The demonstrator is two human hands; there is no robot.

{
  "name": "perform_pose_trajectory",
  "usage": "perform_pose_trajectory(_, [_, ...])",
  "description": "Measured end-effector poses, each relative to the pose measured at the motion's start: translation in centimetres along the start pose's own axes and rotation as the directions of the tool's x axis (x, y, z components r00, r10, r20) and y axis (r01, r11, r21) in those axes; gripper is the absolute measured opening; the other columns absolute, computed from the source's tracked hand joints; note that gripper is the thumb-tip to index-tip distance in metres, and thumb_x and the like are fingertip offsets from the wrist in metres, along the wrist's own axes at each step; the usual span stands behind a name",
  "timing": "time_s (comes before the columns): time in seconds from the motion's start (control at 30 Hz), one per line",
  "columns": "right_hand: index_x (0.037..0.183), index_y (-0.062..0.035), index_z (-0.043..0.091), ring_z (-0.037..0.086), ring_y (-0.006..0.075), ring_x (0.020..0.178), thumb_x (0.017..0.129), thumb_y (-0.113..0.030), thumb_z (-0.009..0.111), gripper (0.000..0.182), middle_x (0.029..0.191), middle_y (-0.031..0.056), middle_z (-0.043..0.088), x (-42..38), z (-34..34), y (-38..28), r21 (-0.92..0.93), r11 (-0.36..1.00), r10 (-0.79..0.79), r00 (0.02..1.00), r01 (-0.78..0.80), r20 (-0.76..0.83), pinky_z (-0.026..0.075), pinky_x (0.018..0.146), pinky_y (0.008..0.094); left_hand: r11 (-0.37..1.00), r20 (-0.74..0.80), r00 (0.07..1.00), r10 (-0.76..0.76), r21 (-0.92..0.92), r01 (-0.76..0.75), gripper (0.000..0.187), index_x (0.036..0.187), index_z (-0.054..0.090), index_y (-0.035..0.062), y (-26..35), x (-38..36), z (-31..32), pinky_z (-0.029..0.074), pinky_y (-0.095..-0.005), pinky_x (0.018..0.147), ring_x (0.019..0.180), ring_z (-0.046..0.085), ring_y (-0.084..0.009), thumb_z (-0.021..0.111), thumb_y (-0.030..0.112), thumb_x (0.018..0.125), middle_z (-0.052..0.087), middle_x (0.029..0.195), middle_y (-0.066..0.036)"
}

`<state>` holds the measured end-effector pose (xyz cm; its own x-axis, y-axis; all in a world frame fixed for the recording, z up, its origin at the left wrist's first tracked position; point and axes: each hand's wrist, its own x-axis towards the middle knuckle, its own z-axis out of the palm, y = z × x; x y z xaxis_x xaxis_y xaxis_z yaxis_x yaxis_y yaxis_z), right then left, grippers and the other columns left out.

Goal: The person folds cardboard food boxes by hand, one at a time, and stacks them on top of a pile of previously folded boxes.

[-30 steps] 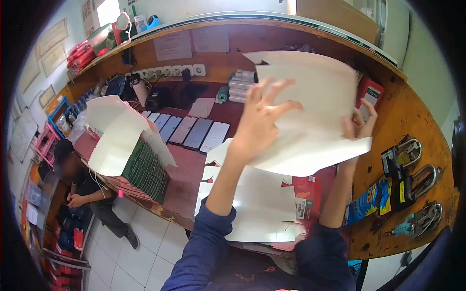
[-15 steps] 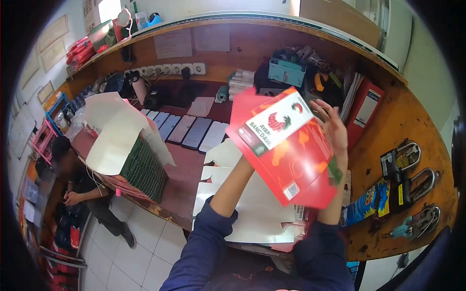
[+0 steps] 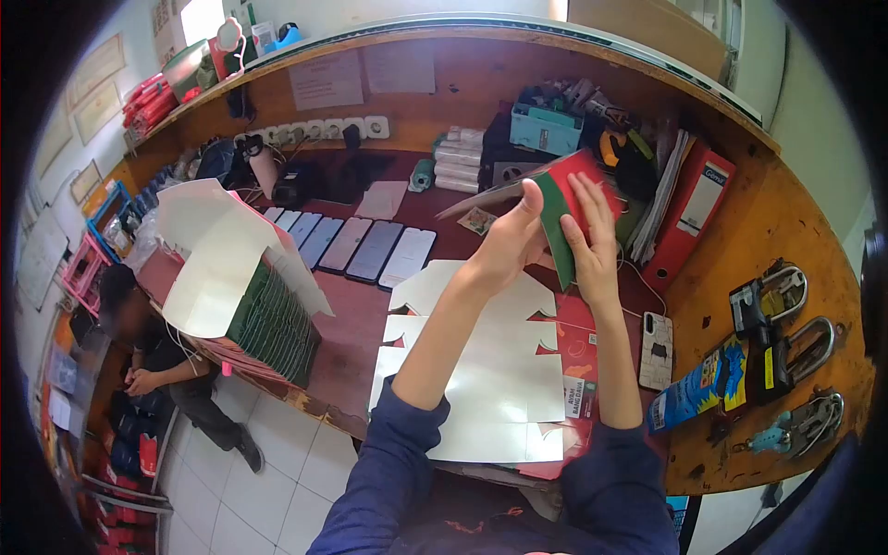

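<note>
A food carton [image 3: 553,208] with red and green faces is held up and partly folded over the bench, its panels bent at an angle. My left hand [image 3: 504,242] grips its near left side, thumb raised along the green panel; some fingers are hidden behind. Against the red panel lies my right hand [image 3: 592,227], fingers long and pressed to the card, thumb near the green edge. Below both forearms is a pile of flat carton blanks [image 3: 472,370], white side up. To the left stands a nested stack of folded cartons [image 3: 273,319] with green sides and white insides.
Several phones [image 3: 379,250] lie in a row behind the blanks. Another phone [image 3: 657,351] rests at the right, near padlocks [image 3: 805,347] and a blue packet [image 3: 698,384]. A red binder [image 3: 689,217] stands at the back right. A person [image 3: 157,361] sits at the left.
The carton has turned from its flat printed red face toward me to a bent, edge-on position, moving up. My left hand has come into view on it; my right hand now presses its panel.
</note>
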<state>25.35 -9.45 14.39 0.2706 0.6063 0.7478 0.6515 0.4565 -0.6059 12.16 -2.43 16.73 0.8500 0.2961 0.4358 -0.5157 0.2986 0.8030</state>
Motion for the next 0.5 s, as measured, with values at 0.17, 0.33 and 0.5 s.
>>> perform_pose_trajectory(0.17, [0.137, -0.0130, 0.037, 0.021, 0.0249, 0.135, 0.081, -0.046, 0.058, 0.069, 0.144, 0.0141, 0.027, 0.6, -1.8, -0.7, 0.450, 0.890, -0.189, 0.960, 0.079, 0.205, 0.015, 0.109, 0.0412, 0.890, -0.422, 0.808, 0.412, 0.377, -0.257, 0.045, 0.124, 0.043, 0.0036, -0.4, 0.7, 1.1, 0.049, -0.0338, 0.079, 0.095, 0.058, -0.0188, 0.056, 0.028, 0.089, 0.057, 0.110, -0.009])
perform_pose_trajectory(0.33, [0.145, -0.0096, 0.007, 0.016, 0.0277, 0.136, 0.074, -0.060, 0.060, 0.102, 0.147, 0.0186, 0.015, -2.8, 0.7, -2.9, 0.828, 0.554, -0.381, 0.859, -0.084, 0.343, 0.011, 0.110, 0.0410, 0.844, -0.334, 0.782, 0.526, 0.086, -0.530, 0.027, 0.109, 0.056, -0.0007, 1.4, -0.2, 1.2, 0.050, -0.0292, 0.076, 0.086, 0.061, -0.0165, 0.060, 0.014, 0.086, 0.063, 0.097, -0.008])
perform_pose_trajectory(0.5, [0.136, -0.0221, -0.030, 0.017, 0.0310, 0.133, 0.068, -0.069, 0.060, 0.123, 0.147, 0.0235, 0.005, -2.5, 2.1, -4.8, 0.460, 0.818, -0.311, 0.938, 0.346, -0.153, 0.020, 0.106, 0.0441, 0.812, -0.395, 0.713, 0.579, 0.206, -0.546, 0.035, 0.115, 0.054, 0.0006, 0.9, 0.0, 3.2, 0.055, -0.0262, 0.070, 0.084, 0.062, -0.0139, 0.063, 0.005, 0.082, 0.063, 0.095, -0.006])
